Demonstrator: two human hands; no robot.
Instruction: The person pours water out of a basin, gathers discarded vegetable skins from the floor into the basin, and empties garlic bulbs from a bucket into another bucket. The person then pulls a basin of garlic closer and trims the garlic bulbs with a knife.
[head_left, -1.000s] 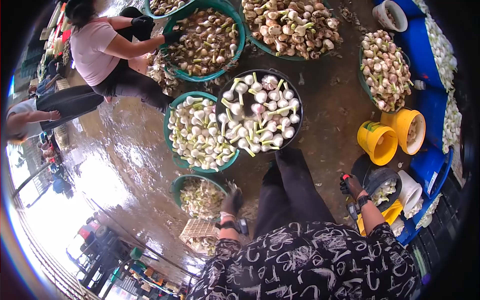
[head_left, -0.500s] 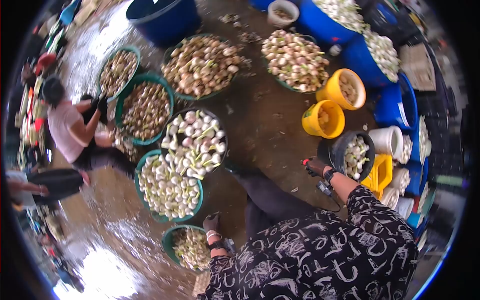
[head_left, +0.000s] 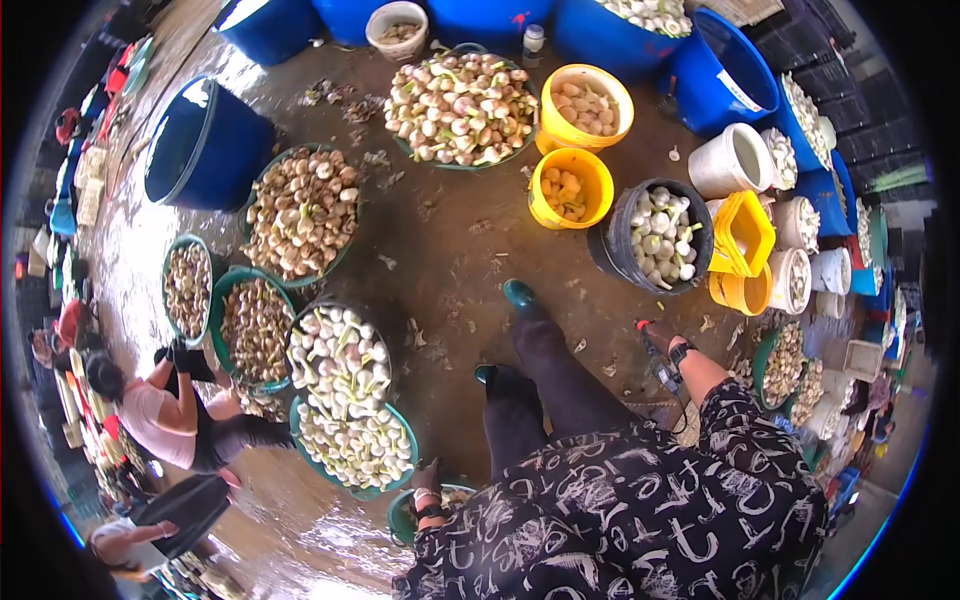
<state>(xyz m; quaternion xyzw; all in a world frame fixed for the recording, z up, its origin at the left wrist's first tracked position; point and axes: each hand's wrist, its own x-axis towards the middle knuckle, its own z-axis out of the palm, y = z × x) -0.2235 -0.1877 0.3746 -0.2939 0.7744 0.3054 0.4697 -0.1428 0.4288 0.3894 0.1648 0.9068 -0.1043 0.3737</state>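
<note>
Reference item: the black bucket (head_left: 610, 251), loaded with garlic bulbs (head_left: 662, 235) and standing on the wet floor (head_left: 455, 265).

Right hand (head_left: 658, 338): gloved, on the wearer's side of the black bucket, near it and apart from it. A red spot shows at the fingertips. Whether the fingers grip an object cannot be told.

Left hand (head_left: 428, 475): gloved, well to the left of the black bucket and closer to the wearer, beside a small green tub (head_left: 396, 518). Finger position and contact with this tub cannot be told. The 2 hands are well apart.

Items around the black bucket:
1. Left and beyond: a near yellow bucket (head_left: 544, 213) and a far yellow bucket (head_left: 552, 136), the latter containing bulbs.
2. Right and beyond: a white bucket (head_left: 712, 165).
3. Immediately right: a yellow container (head_left: 722, 242).
4. Well left, closer to the wearer: a large green tub (head_left: 372, 493) of pale bulbs.
5. Farther left: a co-worker (head_left: 160, 425) in a light pink shirt.
</note>
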